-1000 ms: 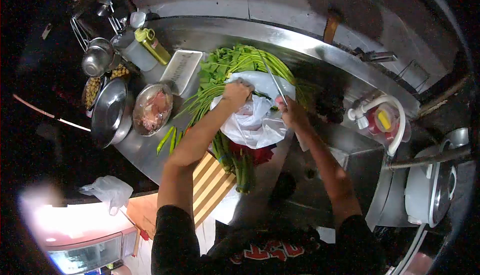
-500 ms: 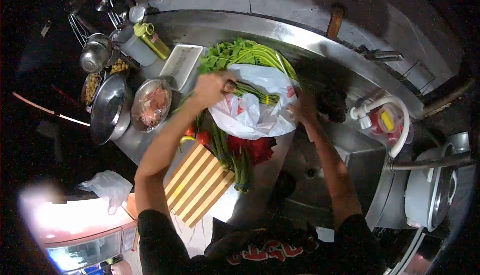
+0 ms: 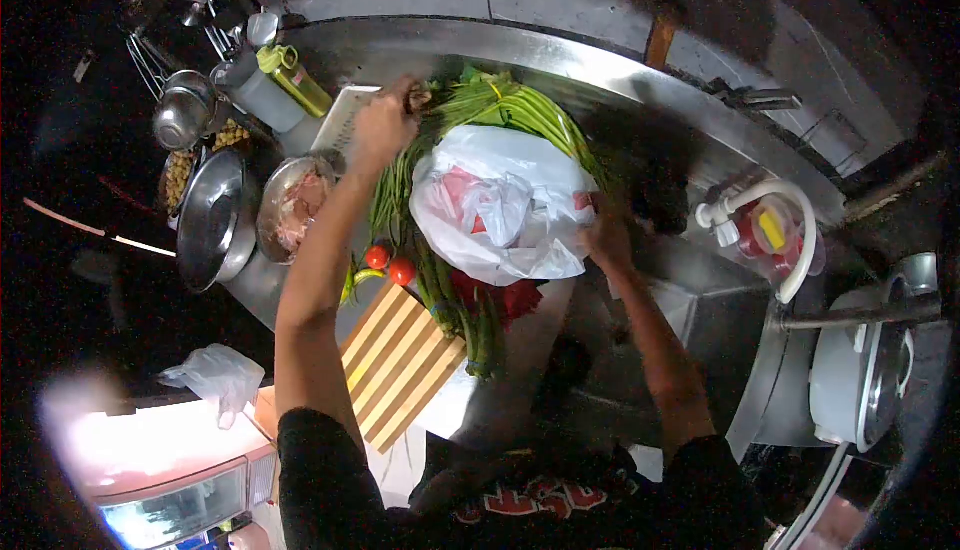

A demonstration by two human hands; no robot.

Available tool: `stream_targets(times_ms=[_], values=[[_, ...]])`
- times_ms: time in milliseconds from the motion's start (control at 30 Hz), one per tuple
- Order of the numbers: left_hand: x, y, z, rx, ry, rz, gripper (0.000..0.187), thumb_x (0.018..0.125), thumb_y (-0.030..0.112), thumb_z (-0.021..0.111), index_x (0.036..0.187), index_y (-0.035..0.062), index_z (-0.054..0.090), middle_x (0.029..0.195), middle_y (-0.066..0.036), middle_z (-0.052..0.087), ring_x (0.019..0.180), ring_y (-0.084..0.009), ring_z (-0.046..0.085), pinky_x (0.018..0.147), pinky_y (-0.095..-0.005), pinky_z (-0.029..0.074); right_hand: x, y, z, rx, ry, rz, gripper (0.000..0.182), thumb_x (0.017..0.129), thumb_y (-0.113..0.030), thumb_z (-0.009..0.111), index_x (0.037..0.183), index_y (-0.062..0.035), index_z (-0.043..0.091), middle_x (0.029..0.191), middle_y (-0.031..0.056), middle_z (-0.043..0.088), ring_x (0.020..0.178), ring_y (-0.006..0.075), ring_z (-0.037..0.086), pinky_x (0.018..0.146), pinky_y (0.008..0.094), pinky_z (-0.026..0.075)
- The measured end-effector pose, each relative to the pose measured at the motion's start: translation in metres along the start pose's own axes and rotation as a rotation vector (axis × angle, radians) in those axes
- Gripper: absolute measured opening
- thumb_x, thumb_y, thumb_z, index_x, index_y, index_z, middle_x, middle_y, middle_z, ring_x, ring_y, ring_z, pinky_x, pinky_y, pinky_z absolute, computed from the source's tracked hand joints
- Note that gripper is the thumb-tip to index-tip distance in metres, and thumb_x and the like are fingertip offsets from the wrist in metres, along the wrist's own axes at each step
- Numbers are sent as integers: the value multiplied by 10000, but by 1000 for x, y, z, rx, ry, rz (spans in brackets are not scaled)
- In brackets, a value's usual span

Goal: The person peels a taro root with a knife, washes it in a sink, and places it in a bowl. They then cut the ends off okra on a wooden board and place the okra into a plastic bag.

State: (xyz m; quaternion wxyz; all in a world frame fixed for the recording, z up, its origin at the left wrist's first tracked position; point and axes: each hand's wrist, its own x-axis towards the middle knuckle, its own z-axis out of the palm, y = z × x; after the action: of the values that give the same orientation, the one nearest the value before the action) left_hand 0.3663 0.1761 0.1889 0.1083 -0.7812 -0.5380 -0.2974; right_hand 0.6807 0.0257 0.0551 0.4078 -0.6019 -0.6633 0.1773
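Beyond the white bag point(image 3: 492, 212)'s left side, my left hand point(image 3: 384, 130) clasps a green bundle point(image 3: 470, 102) pointing rightward; my right hand point(image 3: 606, 226)'s grip I cannot tell.

Dim, grainy view with black corners, wide-angle curving edges, blown-out glare lower left and steel highlights.

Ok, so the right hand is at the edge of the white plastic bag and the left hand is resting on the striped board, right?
Not quite: the head view shows the left hand away from the striped board, up beside the white tray. The right hand is at the edge of the white plastic bag.
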Motion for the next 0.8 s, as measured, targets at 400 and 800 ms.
stream_targets(times_ms=[400, 800], values=[[-181, 147, 22, -44, -928, 327, 187, 713, 149, 543, 840, 48, 635, 849, -178, 635, 808, -293, 634, 659, -405, 511, 39, -96, -8, -170, 39, -130, 525, 617, -313, 765, 954, -13, 497, 854, 178, 615, 791, 371, 596, 672, 422, 474], [-182, 139, -5, -109, -365, 175, 516, 693, 123, 603, 1159, -36, 447, 1111, -223, 512, 936, -345, 564, 720, -406, 502, 146, -103, -44, -300, -42, 37, 385, 685, -236, 664, 946, -5, 502, 859, 210, 611, 764, 401, 588, 689, 480, 458]])
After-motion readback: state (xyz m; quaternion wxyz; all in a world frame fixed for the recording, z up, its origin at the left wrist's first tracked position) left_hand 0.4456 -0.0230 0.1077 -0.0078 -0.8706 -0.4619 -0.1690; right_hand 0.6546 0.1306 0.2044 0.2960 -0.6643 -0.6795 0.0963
